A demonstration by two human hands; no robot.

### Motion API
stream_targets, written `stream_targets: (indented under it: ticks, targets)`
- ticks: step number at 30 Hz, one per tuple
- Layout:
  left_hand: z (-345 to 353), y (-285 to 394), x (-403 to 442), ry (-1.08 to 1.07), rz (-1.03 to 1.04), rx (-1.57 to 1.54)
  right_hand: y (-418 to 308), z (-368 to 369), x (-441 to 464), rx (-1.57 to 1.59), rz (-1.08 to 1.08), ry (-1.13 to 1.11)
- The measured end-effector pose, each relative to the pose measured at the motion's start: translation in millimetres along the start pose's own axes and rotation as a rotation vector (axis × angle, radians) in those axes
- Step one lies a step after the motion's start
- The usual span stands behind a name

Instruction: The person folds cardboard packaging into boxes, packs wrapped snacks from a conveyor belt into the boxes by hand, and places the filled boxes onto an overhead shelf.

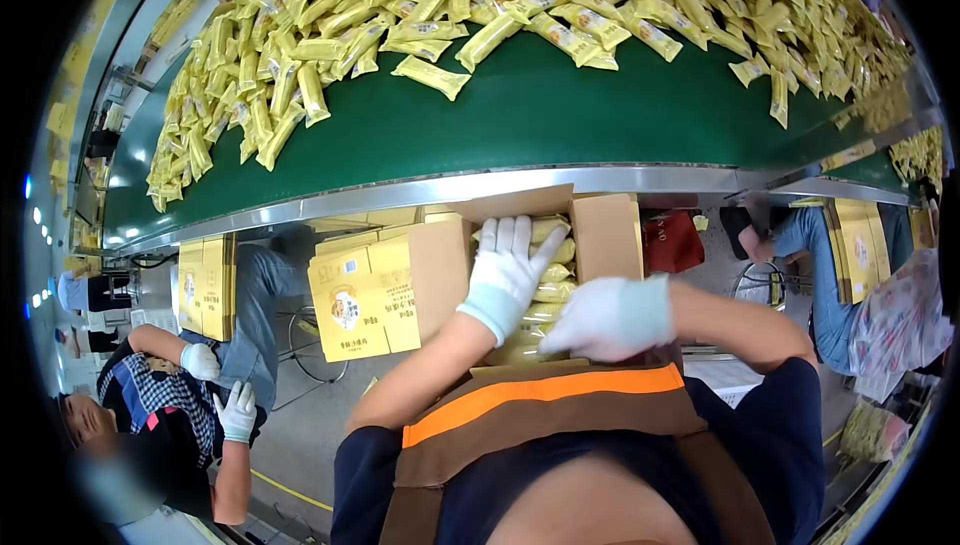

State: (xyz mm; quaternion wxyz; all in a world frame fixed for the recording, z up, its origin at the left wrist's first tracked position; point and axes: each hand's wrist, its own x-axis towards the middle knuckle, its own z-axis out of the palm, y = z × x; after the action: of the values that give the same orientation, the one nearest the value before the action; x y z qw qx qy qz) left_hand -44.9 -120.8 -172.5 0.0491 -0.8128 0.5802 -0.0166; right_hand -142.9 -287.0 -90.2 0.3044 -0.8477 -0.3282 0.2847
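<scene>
An open cardboard box (605, 240) stands right before my body, its flaps folded outward. Inside lie yellow wrapped packets (556, 292) in a row. My left hand (510, 263), in a white glove, rests on the packets at the box's left side with its fingers stretched out. Over the near right part of the box, my right hand (605, 320), also gloved, is smeared by motion. It is close to the packets, but its fingers are too blurred to show whether it grips one.
A green conveyor belt (420, 135) with a metal edge (480, 188) runs beyond the box, piled with yellow packets (490, 40). Flat yellow cartons (365, 300) are stacked left of the box. A gloved co-worker (165, 385) sits at left, another person (850, 295) at right. A red bag (672, 240) is nearby.
</scene>
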Motion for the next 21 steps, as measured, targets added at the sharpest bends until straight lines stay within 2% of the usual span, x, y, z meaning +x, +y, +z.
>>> stream_targets:
  ticks: [1, 2, 3, 4, 5, 6, 7, 9, 11, 13, 14, 15, 19, 21]
  targets:
    - [-3.5, 1.7, -3.0, 0.011, 0.006, 0.024, 2.1, -32.0, -11.3, 0.322, 0.124, -0.033]
    - [-8.4, -0.7, -4.7, 0.047, 0.000, -0.002, 11.6, -57.5, -22.9, 0.429, 0.064, 0.263]
    - [-22.9, -10.2, -0.3, 0.072, 0.104, -0.081, 28.8, -79.6, -33.2, 0.530, 0.000, 0.561]
    - [-46.1, -24.3, 5.1, 0.094, 0.209, -0.157, 61.9, -101.6, -39.6, 0.243, 0.067, 0.836]
    - [-71.8, -40.8, 12.0, 0.115, 0.319, -0.230, 91.8, -128.5, -49.5, 0.072, 0.233, 0.922]
    - [-107.6, -62.0, 27.1, 0.091, 0.299, -0.322, 128.6, -154.3, -58.8, -0.124, 0.410, 0.963]
    - [-129.0, -86.5, 46.6, 0.063, 0.277, -0.417, 174.2, -176.0, -59.9, 0.038, 0.487, 1.085]
    - [-103.5, -132.8, 80.1, 0.601, 0.033, -0.351, 237.7, -223.4, -56.4, 0.222, 0.682, 1.236]
    - [-52.9, -186.8, 128.3, 0.620, -0.147, -0.460, 299.3, -249.4, -36.3, 0.169, 0.852, 1.250]
    - [9.9, -232.0, 164.1, 0.474, -0.177, -0.330, 328.8, -251.0, 13.5, -0.116, 0.844, 0.991]
    - [35.6, -243.7, 175.9, 0.414, -0.161, -0.492, 311.8, -247.7, 37.1, -0.218, 0.871, 0.952]
    - [39.1, -235.5, 177.7, 0.303, -0.231, -0.265, 288.6, -238.0, 57.8, -0.314, 0.893, 0.897]
    - [40.8, -218.2, 165.6, 0.150, -0.343, -0.262, 239.2, -208.1, 53.6, -0.430, 0.733, 0.632]
    - [41.1, -214.1, 135.3, 0.167, -0.233, -0.138, 243.1, -172.1, 23.0, -0.632, 0.571, 0.696]
